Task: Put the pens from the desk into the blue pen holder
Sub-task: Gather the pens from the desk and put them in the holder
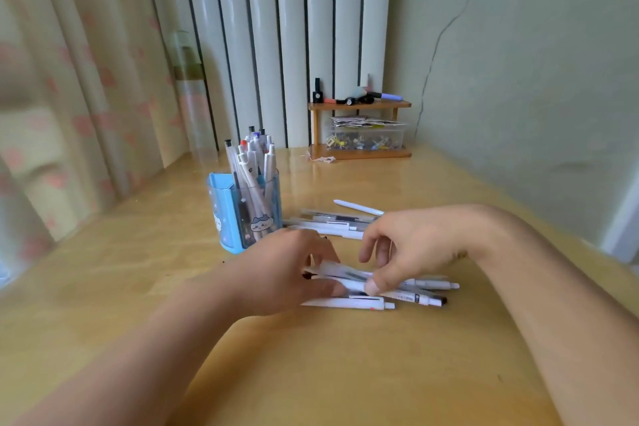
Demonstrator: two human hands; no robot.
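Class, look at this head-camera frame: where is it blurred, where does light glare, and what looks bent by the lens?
Head view: curtain at left is blurred; glare streaks the desk near the small shelf; radiator and wall lean with wide-angle distortion; pen holder fairly sharp.

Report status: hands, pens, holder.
Both hands, left hand and right hand, gathering near pens. More pens behind. Holder part full, path clear.
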